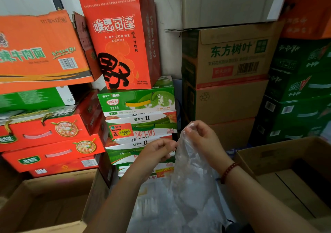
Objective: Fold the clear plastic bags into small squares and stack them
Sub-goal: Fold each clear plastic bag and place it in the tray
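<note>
Against the back wall, stacked cartons fill most of the view. On the right stands a column of brown cardboard cartons, the upper one printed with green characters and a barcode, and to their right a stack of dark green drink cases. At upper left sits an orange noodle carton, above red gift boxes with soup-bowl pictures. Between these, a tall red gift bag with rope handles stands upright on a pile of green and white milk cartons. Two open cardboard boxes flank the person: one at lower left, one at lower right.

Low in the middle, a clear plastic bag hangs crumpled from both hands, held up in front of the milk cartons, its lower part trailing down between the forearms. More clear plastic lies beneath it, pale and blurred, so I cannot tell how it is arranged.

The right hand is raised a little higher, its fingers curled and its grip pinching the top edge of the bag. The left hand sits just beside it, slightly lower, fingers curled, its grip pinching the bag's left edge. A red bead bracelet circles the right wrist.
</note>
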Tool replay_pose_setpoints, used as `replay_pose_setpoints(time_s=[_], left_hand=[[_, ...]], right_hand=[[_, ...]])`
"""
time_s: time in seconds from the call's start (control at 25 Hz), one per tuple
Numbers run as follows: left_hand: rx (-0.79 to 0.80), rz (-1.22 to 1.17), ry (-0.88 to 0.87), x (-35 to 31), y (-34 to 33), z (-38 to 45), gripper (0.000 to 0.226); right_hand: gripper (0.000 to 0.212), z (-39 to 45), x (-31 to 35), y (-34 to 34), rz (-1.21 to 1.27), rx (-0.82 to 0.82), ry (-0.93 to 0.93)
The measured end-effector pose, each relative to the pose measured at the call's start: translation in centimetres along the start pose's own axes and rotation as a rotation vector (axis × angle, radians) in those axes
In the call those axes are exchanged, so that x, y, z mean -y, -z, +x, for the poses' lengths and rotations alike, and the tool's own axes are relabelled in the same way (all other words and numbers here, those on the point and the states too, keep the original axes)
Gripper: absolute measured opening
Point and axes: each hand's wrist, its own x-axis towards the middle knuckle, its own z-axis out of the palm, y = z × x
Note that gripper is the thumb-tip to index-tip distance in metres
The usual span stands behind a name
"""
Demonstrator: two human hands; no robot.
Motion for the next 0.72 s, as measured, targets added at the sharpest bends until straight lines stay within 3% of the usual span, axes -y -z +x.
replay_pose_setpoints(time_s=[0.12, 0.32, 0.52, 0.6, 0.72], left_hand=[[-0.013, -0.014, 0.011, 0.24, -0.34, 0.07, 0.011], [-0.052, -0.254, 0.070, -0.03, -0.29, 0.58, 0.022], [-0.217, -0.114, 0.002, -0.01, -0.40, 0.68, 0.022], [-0.186, -0.074, 0.011, 0.19, -0.41, 0.65, 0.024], [0.015, -0.131, 0.056, 0.49, -0.78, 0.45, 0.033]], right_hand=[[0.009, -0.23, -0.04, -0.43, -0.071, -0.035, 0.090], [0.007, -0.49, 0.16, -0.34, -0.249, -0.091, 0.207], [0.007, -0.59, 0.10, -0.15, -0.427, -0.084, 0.320], [0.007, -0.72, 0.19, -0.39, -0.366, -0.083, 0.322], [0.009, -0.88, 0.37, -0.68, -0.219, -0.104, 0.283]])
